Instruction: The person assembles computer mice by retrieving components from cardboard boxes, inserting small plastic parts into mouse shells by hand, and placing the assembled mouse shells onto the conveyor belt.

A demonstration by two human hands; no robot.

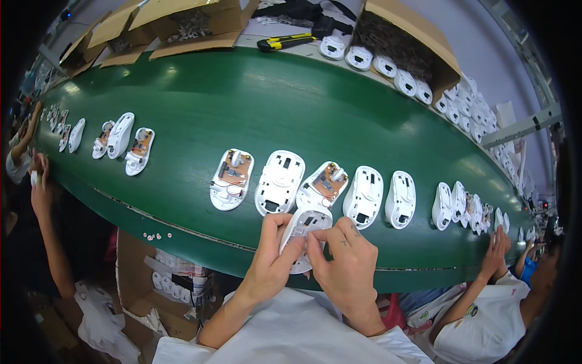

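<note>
My left hand [270, 258] grips a white computer mouse shell [314, 219] by its left side, tilted with its hollow inside facing me. Over that inside, my right hand [345, 261] has thumb and forefinger pinched together. Whatever they hold is hidden or too small to make out. Just beyond the held shell lies a mouse half with a brown circuit board [327, 183]. A white mouse base [280, 182] and another half with a board [231, 179] lie to its left. Two more white mouse bases [364, 197] [401, 200] lie to its right.
The green belt [182, 91] carries more mouse parts [123, 134] leftward and others [444, 206] rightward. Cardboard boxes [418, 36] and a yellow-black utility knife [288, 42] sit along its far side. Co-workers' hands [496, 252] [40, 182] work at either side. An open carton [136, 273] stands below.
</note>
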